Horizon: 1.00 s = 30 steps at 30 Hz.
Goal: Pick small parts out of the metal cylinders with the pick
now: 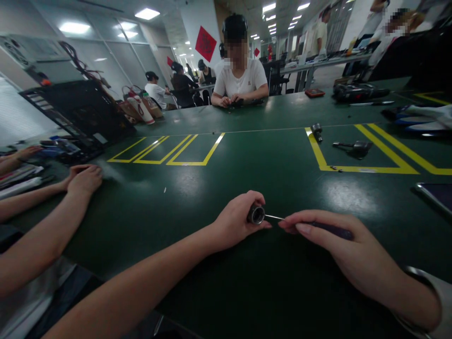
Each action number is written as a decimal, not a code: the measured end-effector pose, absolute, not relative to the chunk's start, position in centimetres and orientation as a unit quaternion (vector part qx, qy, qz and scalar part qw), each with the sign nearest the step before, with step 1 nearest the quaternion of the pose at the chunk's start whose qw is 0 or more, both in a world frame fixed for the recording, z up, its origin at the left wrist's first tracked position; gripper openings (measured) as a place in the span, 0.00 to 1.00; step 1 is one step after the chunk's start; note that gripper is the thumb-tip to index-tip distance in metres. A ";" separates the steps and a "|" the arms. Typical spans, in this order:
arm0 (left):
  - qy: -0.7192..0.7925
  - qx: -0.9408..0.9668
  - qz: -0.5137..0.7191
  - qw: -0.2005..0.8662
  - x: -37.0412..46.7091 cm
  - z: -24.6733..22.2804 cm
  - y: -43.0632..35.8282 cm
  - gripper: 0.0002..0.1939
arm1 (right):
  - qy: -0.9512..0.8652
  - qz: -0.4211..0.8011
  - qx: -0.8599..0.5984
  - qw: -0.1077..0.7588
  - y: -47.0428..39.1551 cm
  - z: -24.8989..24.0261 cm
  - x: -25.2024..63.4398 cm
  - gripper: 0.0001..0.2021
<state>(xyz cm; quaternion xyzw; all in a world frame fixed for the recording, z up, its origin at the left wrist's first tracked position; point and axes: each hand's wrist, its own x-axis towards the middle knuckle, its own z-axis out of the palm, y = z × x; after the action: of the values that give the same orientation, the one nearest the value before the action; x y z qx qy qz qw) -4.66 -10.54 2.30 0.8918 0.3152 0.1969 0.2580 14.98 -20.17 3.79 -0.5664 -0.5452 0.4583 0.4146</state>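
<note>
My left hand [233, 219] is closed around a dark cylindrical part [256, 214], whose round hollow end faces me. Between the fingers and thumb of my right hand [342, 245] lies a slim screwdriver [332, 230] with a dark handle. Its thin metal shaft points left and reaches the side of the cylindrical part; whether the tip sits in a screw I cannot tell. Both hands are just above the green table [197, 202]. Farther off, inside a yellow tape outline, are a small dark cylindrical piece [317, 132] and a dark piece with a shaft [355, 147].
Yellow tape [374, 169] marks the tabletop. A phone-like dark slab [436, 195] lies at the right edge, with a black tool [360, 92] behind. A neighbour's forearms [52, 230] rest at left. Another person [242, 77] sits opposite. A black rack [77, 113] stands at the left back.
</note>
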 end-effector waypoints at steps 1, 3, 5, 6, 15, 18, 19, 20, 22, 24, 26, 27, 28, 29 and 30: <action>0.304 0.896 0.200 0.253 -4.6 2.3 -10.5 0.15 | -0.557 0.444 -0.569 0.410 -20.3 3.9 14.9 0.10; 0.282 0.906 0.204 0.241 -4.5 2.2 -10.6 0.11 | -0.583 0.409 -0.571 0.408 -20.7 4.1 14.6 0.10; 0.269 0.912 0.207 0.231 -4.5 2.2 -10.6 0.09 | -0.606 0.381 -0.565 0.410 -21.1 4.3 14.3 0.10; 0.267 0.913 0.208 0.227 -4.4 2.1 -10.7 0.09 | -0.616 0.372 -0.560 0.410 -21.2 4.3 14.2 0.10; 0.281 0.914 0.219 0.194 -4.5 1.9 -10.9 0.05 | -0.419 0.567 -0.539 0.461 -20.9 3.0 13.8 0.11; 0.278 0.915 0.225 0.186 -4.6 2.0 -10.9 0.05 | -0.373 0.605 -0.511 0.483 -20.7 2.6 13.9 0.11; 0.274 0.916 0.227 0.185 -4.6 2.0 -10.9 0.05 | -0.375 0.607 -0.508 0.483 -20.7 2.6 13.9 0.11; 0.270 0.917 0.227 0.185 -4.6 2.1 -10.9 0.05 | -0.385 0.604 -0.506 0.480 -20.8 2.5 14.0 0.11; 0.258 0.924 0.216 0.182 -4.7 2.2 -11.0 0.05 | -0.418 0.587 -0.510 0.470 -20.9 2.4 14.2 0.10; 0.254 0.932 0.195 0.168 -4.7 2.4 -11.1 0.06 | -0.472 0.550 -0.521 0.451 -21.1 2.6 14.3 0.09; 0.261 0.938 0.170 0.150 -4.7 2.6 -11.2 0.06 | -0.536 0.495 -0.528 0.434 -21.3 2.8 14.2 0.08; 0.266 0.940 0.159 0.144 -4.7 2.6 -11.3 0.06 | -0.566 0.465 -0.528 0.430 -21.4 3.0 14.1 0.08; 0.270 0.940 0.150 0.141 -4.6 2.6 -11.3 0.07 | -0.589 0.437 -0.527 0.429 -21.5 3.2 14.0 0.08; 0.274 0.940 0.143 0.142 -4.6 2.6 -11.3 0.07 | -0.606 0.416 -0.525 0.429 -21.6 3.3 13.8 0.08; 0.277 0.939 0.140 0.145 -4.6 2.5 -11.3 0.07 | -0.614 0.401 -0.528 0.428 -21.6 3.5 13.7 0.08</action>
<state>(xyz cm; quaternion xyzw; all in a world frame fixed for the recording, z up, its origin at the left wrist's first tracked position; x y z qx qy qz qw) -4.57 -11.31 2.51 0.9394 0.2774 0.1397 0.1451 13.72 -21.60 3.48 -0.5277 -0.6139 0.4014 0.4284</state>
